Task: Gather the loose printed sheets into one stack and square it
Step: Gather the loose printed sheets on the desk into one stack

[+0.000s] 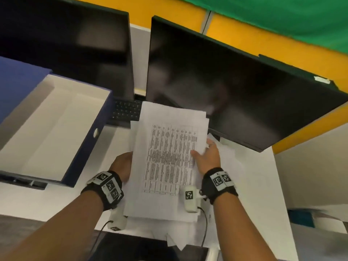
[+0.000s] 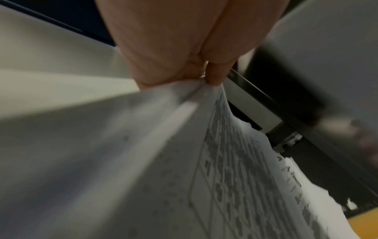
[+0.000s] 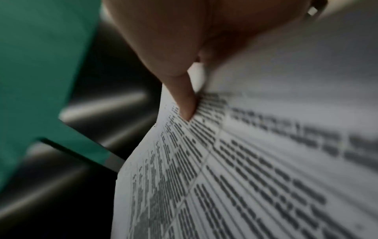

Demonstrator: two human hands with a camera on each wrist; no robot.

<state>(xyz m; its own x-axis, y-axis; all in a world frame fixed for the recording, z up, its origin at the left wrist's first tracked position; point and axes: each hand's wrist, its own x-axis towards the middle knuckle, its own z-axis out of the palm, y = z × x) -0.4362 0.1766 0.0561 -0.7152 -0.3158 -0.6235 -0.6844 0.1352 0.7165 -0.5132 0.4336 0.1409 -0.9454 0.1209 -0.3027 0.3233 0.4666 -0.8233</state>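
A loose stack of printed sheets (image 1: 169, 162) with a table of text on top is held up over the white desk, its edges uneven. My left hand (image 1: 123, 164) grips the stack's left edge; in the left wrist view the fingers (image 2: 214, 76) pinch the paper (image 2: 204, 161). My right hand (image 1: 207, 157), with a ring on one finger, holds the right edge, thumb on the top sheet. In the right wrist view the thumb (image 3: 185, 100) presses on the printed page (image 3: 245, 169). More sheets (image 1: 231, 153) lie on the desk under and right of my right hand.
An open blue file box (image 1: 56, 129) with a white inside stands at the left. Two dark monitors (image 1: 226, 87) rise behind the stack, with a black keyboard (image 1: 128, 110) below them. A dark device (image 1: 143, 247) sits at the desk's near edge.
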